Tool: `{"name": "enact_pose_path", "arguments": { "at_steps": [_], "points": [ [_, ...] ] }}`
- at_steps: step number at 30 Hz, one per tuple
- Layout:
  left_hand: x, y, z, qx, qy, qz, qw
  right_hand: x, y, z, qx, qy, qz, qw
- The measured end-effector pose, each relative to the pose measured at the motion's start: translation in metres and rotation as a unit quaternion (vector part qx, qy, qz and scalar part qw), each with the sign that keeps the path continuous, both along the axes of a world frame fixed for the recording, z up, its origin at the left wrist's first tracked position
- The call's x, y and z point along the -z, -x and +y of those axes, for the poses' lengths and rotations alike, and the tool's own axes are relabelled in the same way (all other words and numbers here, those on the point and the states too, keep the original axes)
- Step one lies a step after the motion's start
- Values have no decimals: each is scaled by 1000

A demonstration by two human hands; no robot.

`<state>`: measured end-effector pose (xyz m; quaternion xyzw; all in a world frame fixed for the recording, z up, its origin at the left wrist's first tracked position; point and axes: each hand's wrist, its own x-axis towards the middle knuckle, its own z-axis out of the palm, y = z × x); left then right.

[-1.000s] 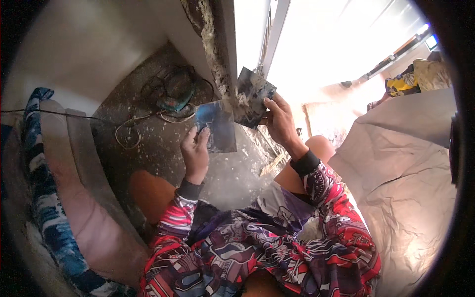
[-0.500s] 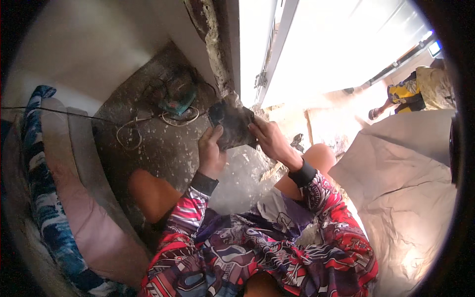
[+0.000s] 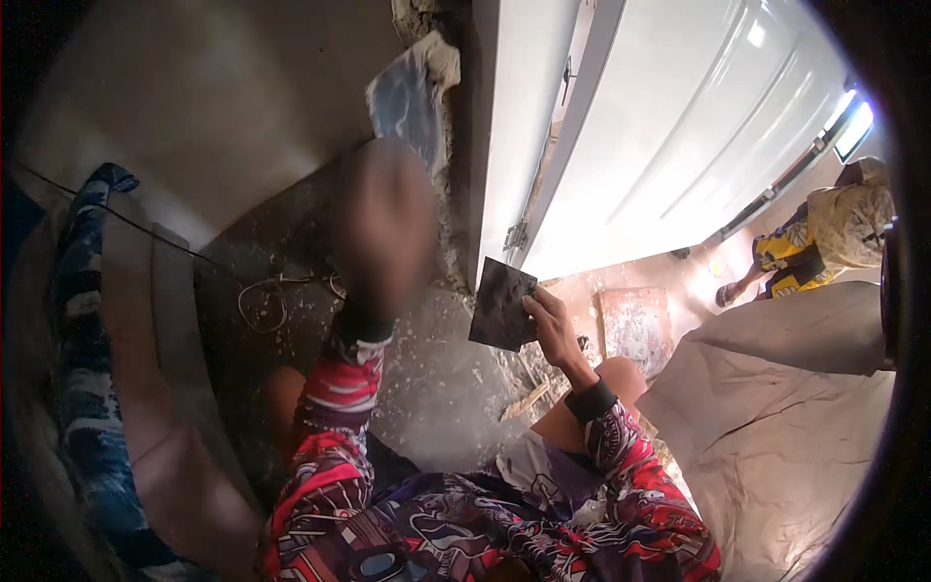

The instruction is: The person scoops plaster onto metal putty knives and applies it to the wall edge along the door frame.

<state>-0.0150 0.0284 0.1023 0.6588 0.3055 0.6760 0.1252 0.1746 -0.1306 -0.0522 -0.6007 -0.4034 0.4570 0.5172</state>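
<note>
A square of black sandpaper (image 3: 499,308) hangs in front of the door edge. My right hand (image 3: 553,325) pinches it by its right side, thumb in front. My left hand (image 3: 388,228) is raised toward the wall, away from the sandpaper and smeared by motion, so its fingers cannot be read. Just beyond it, a pale blue-white ragged patch (image 3: 407,102) shows on the wall edge.
A white door (image 3: 669,126) with a metal hinge stands ahead. Pale cord (image 3: 262,307) loops on the speckled floor. A blue-and-white rolled cloth (image 3: 82,369) lies left, a beige sheet (image 3: 776,417) right. Another person (image 3: 824,233) is at the far right.
My left hand has let go of the sandpaper and risen toward the wall, covering the teal tool on the floor. My right hand keeps the sandpaper, now lower and farther right in view.
</note>
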Motion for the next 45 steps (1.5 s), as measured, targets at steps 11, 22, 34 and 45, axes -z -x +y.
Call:
{"name": "enact_pose_path", "arguments": {
  "at_steps": [11, 22, 34, 45],
  "points": [
    [-23, -66, 23, -142, -211, 67, 965, 3, -12, -4, 0, -24, 11, 1000],
    [-13, -97, 14, -134, -153, 78, 976, 16, -20, -7, 34, -26, 23, 999],
    [-9, -78, 9, -85, -147, 99, 980, 6, -11, -4, 8, -26, 79, 996],
    [4, -66, -7, -9, -81, 77, 994, 8, -15, -4, -5, -18, 33, 999]
  ]
}}
